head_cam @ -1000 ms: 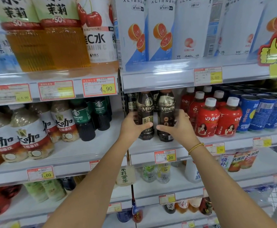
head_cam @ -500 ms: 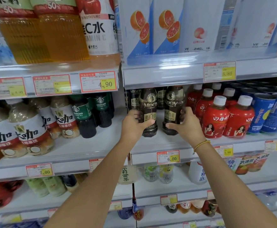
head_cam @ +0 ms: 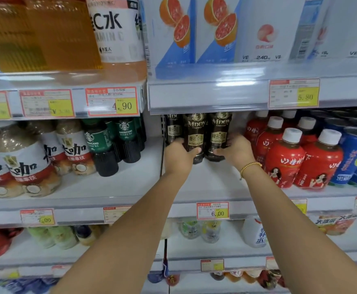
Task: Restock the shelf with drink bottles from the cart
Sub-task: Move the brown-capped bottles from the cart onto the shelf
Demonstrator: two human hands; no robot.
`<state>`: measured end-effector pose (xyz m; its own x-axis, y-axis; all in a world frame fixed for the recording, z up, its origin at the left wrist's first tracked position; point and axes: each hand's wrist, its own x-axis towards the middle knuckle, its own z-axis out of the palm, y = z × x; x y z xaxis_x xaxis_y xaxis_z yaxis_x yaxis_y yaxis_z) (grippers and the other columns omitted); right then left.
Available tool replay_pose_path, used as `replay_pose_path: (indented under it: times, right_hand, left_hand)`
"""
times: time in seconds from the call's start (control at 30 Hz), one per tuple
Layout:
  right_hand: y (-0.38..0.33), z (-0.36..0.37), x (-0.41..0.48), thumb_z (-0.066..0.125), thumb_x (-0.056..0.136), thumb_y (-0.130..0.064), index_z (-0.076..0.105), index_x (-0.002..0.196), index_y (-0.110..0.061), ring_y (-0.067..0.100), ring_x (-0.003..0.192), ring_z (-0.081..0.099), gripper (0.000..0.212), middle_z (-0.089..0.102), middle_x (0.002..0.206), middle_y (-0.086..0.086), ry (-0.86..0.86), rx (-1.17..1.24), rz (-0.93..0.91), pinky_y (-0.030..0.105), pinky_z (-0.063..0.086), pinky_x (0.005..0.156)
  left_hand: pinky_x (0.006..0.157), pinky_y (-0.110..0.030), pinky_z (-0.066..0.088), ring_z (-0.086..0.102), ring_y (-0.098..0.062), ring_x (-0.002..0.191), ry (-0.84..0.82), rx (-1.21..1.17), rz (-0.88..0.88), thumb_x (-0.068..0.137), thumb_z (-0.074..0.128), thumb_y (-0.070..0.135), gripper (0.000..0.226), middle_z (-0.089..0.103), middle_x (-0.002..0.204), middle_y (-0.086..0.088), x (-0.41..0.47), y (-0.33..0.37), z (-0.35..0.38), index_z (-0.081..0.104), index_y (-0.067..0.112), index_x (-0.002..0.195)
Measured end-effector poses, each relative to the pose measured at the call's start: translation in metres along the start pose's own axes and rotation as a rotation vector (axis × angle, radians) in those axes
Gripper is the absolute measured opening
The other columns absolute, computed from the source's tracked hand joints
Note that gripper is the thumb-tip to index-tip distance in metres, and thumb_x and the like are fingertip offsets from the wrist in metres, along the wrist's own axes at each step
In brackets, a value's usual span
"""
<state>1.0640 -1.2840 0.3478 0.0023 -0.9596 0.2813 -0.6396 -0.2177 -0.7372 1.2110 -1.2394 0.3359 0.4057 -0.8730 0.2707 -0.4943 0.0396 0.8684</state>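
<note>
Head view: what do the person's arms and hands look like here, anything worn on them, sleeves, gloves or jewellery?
Both forearms are bare, with no sleeves in view. The left hand and the right hand wear no gloves. The only item worn is a thin gold beaded bracelet round the right wrist. No watch shows; the picture is too blurred to tell about rings.

Price tags on rail fronts: 4.90 tag [head_cam: 112, 101] upper left, 5.80 tag [head_cam: 294, 94] upper right, 6.00 tag [head_cam: 212, 210] below centre, 7.00 tag [head_cam: 37, 217] lower left. Gold bead bracelet [head_cam: 250, 165] mid-right. Text on most tags blurred.
</note>
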Motion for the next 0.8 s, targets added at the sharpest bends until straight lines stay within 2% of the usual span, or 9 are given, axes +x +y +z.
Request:
replay_pose_path:
  times: [0.13,0.23,0.33,0.47,0.57,0.6,0.7,0.8]
  right_hand:
    - [0.001,0.005,0.021,0.076,0.07,-0.009,0.065,0.107,-0.003,0.025,0.102,0.065,0.039,0.07,0.108,0.012,-0.041,0.026,0.014,0.022,0.045,0.08]
    - [0.004,0.007,0.029,0.076,0.07,-0.003,0.06,0.114,-0.001,0.026,0.106,0.063,0.047,0.067,0.114,0.015,-0.051,0.129,0.036,0.031,0.049,0.091]
    - [0.006,0.011,0.033,0.075,0.07,0.0,0.059,0.115,-0.001,0.028,0.106,0.063,0.047,0.066,0.115,0.016,-0.054,0.177,0.07,0.04,0.05,0.095]
    - [0.007,0.015,0.041,0.075,0.069,0.0,0.06,0.113,-0.002,0.028,0.106,0.063,0.046,0.066,0.115,0.015,-0.057,0.202,0.098,0.039,0.05,0.095]
    - [0.008,0.014,0.045,0.074,0.069,0.002,0.061,0.111,0.0,0.029,0.105,0.063,0.044,0.066,0.114,0.017,-0.064,0.184,0.085,0.041,0.049,0.095]
    - [0.008,0.013,0.047,0.074,0.069,0.003,0.062,0.11,0.001,0.03,0.105,0.064,0.042,0.066,0.114,0.018,-0.065,0.182,0.075,0.041,0.049,0.095]
    - [0.01,0.013,0.052,0.074,0.068,0.005,0.063,0.108,0.002,0.03,0.103,0.064,0.042,0.067,0.112,0.018,-0.072,0.188,0.073,0.043,0.05,0.095]
    - [0.013,0.014,0.056,0.074,0.066,0.004,0.065,0.105,0.001,0.029,0.101,0.065,0.04,0.068,0.111,0.018,-0.079,0.176,0.068,0.042,0.051,0.093]
  left_hand:
    - [0.081,-0.035,0.052,0.064,-0.028,0.098,0.033,0.122,-0.004,0.079,0.073,0.032,0.043,0.069,0.106,-0.012,0.013,0.001,0.01,0.061,0.003,0.108]
    - [0.076,-0.028,0.046,0.062,-0.027,0.1,0.093,0.027,-0.079,0.077,0.075,0.03,0.049,0.066,0.108,-0.014,0.014,0.0,0.014,0.058,0.0,0.11]
    - [0.068,-0.024,0.039,0.061,-0.024,0.093,0.121,-0.041,-0.118,0.074,0.077,0.03,0.043,0.066,0.101,-0.012,0.016,-0.002,0.017,0.06,0.0,0.101]
    - [0.065,-0.024,0.041,0.058,-0.022,0.085,0.079,0.005,-0.101,0.077,0.075,0.03,0.038,0.063,0.092,-0.009,0.023,0.0,0.016,0.062,0.0,0.094]
    - [0.054,-0.024,0.038,0.054,-0.019,0.075,0.044,0.075,-0.089,0.078,0.073,0.032,0.03,0.057,0.077,-0.003,0.031,0.0,0.018,0.059,0.006,0.075]
    - [0.054,-0.023,0.04,0.055,-0.02,0.074,0.04,0.101,-0.092,0.078,0.073,0.033,0.032,0.058,0.074,-0.004,0.035,-0.001,0.019,0.056,0.008,0.069]
    - [0.061,-0.029,0.048,0.065,-0.029,0.078,0.041,0.15,-0.103,0.078,0.072,0.039,0.038,0.063,0.074,-0.011,0.044,-0.004,0.024,0.055,0.006,0.068]
    - [0.056,-0.029,0.042,0.065,-0.036,0.076,0.027,0.219,-0.084,0.079,0.068,0.044,0.049,0.059,0.067,-0.016,0.05,-0.007,0.028,0.041,0.008,0.06]
